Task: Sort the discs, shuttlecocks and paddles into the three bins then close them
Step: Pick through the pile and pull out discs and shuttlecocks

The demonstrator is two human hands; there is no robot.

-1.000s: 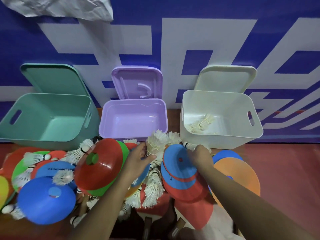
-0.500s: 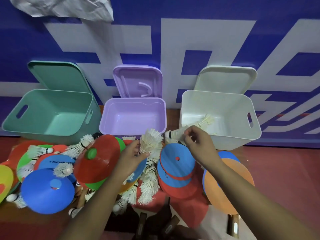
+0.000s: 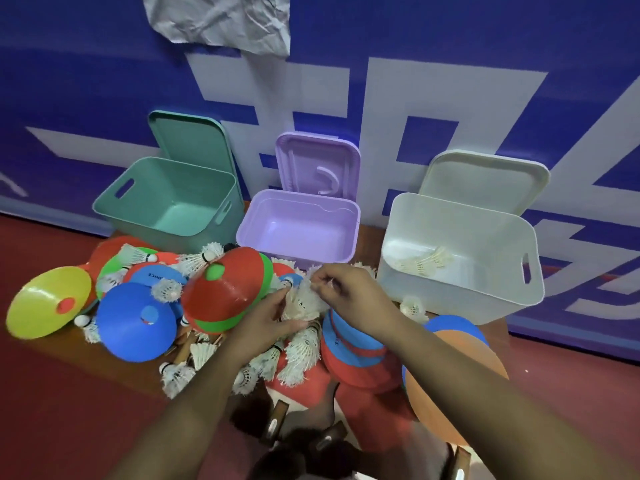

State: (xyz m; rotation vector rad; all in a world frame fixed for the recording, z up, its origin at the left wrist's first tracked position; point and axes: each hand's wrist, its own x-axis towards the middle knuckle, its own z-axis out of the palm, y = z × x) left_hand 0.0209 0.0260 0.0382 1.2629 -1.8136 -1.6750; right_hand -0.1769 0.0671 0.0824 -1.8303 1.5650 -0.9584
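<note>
Upright shuttlecock (image 3: 306, 302), feathers toward fingers (image 3: 336, 274)

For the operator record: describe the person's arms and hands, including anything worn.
No sleeves show: the left forearm and right forearm are bare up to the picture's edge. The left hand and right hand are ungloved; no watch, band or ring is visible.

we see a blue wall banner (image 3: 433, 32) printed with big white blocky shapes (image 3: 349, 98), filling the whole back. a crumpled sheet of grey-white paper (image 3: 221, 19) hangs against it at the top, left of centre. below the banner lies a smooth dark red floor (image 3: 69, 410), and a strip of brown wooden board (image 3: 369, 234) shows low at the banner's foot.
</note>
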